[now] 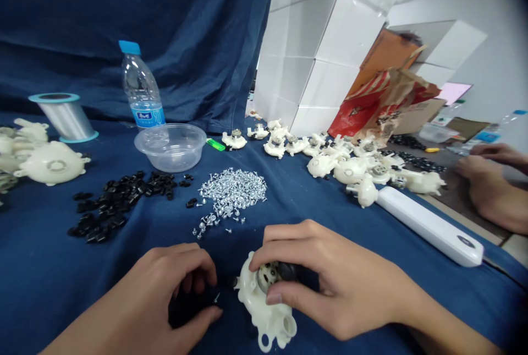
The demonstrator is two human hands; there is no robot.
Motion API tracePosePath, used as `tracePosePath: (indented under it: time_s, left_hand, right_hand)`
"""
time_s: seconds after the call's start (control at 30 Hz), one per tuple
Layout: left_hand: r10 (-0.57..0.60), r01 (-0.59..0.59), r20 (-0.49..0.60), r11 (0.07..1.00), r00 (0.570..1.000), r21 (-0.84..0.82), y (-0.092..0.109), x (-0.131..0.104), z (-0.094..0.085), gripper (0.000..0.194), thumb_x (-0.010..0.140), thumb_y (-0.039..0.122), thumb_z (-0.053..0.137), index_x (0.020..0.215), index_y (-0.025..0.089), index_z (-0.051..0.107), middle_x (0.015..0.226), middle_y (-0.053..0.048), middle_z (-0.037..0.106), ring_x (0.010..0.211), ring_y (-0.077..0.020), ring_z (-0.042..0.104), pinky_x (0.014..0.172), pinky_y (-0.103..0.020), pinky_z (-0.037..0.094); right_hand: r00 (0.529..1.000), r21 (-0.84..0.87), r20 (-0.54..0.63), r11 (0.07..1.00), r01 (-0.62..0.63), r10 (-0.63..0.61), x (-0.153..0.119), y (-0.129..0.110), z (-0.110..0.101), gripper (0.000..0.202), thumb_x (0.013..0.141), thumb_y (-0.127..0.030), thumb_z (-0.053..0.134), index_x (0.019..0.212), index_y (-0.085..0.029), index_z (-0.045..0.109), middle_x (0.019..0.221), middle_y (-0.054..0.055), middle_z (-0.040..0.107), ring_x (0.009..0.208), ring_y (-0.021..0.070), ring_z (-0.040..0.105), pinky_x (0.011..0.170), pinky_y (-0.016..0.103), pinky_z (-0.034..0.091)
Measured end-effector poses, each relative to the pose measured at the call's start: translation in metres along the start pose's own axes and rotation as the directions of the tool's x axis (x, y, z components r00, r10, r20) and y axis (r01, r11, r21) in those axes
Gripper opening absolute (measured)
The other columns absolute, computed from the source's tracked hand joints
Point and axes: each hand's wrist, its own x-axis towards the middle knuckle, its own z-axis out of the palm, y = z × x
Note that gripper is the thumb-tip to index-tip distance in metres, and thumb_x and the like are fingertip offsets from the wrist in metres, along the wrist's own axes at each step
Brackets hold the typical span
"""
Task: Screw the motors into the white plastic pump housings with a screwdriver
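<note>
On the blue cloth at the bottom centre lies a cream plastic housing [264,311] with a round metal motor [269,277] in it. My right hand [330,278] grips the housing and motor from the right, thumb and fingers around the motor. A dark round part shows beneath its fingers. Left of the housing is my left hand [165,294], its thumb and curled fingers apart. A small screw [216,298] shows beside the left thumb tip; the two do not clearly touch. Beyond the hands lies a pile of silver screws [233,192].
Black parts [103,212], a clear bowl [171,148], a bottle [142,91] and a wire spool [64,115] are on the left. More cream housings [355,170] and a white tool [429,225] lie right. Another person's hands [490,184] are at far right.
</note>
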Motion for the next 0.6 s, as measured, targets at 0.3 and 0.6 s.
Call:
tracePosePath:
  time_s: [0.3, 0.6]
  left_hand:
    - [0.085, -0.083, -0.033, 0.994, 0.996, 0.071, 0.0, 0.0, 0.001, 0.014, 0.079, 0.016, 0.053, 0.074, 0.028, 0.058, 0.067, 0.006, 0.063, 0.054, -0.013, 0.061, 0.047, -0.023, 0.048]
    - [0.168, -0.161, -0.157, 0.985, 0.973, 0.053, 0.01, 0.007, -0.008, 0.014, 0.08, 0.015, 0.052, 0.082, 0.029, 0.055, 0.07, 0.01, 0.065, 0.056, -0.0097, 0.064, 0.049, -0.021, 0.051]
  right_hand:
    - [1.0, -0.004, 0.0, 1.0, 0.0, 0.0, 0.001, 0.002, -0.002, 0.023, 0.098, -0.03, 0.062, 0.114, -0.016, 0.071, 0.097, 0.003, 0.067, 0.084, 0.0139, 0.063, 0.075, 0.028, 0.046]
    - [1.0, 0.002, 0.013, 1.0, -0.003, 0.003, 0.0, -0.001, -0.001, 0.023, 0.099, -0.029, 0.062, 0.114, -0.016, 0.072, 0.098, 0.003, 0.067, 0.085, 0.0142, 0.065, 0.075, 0.029, 0.046]
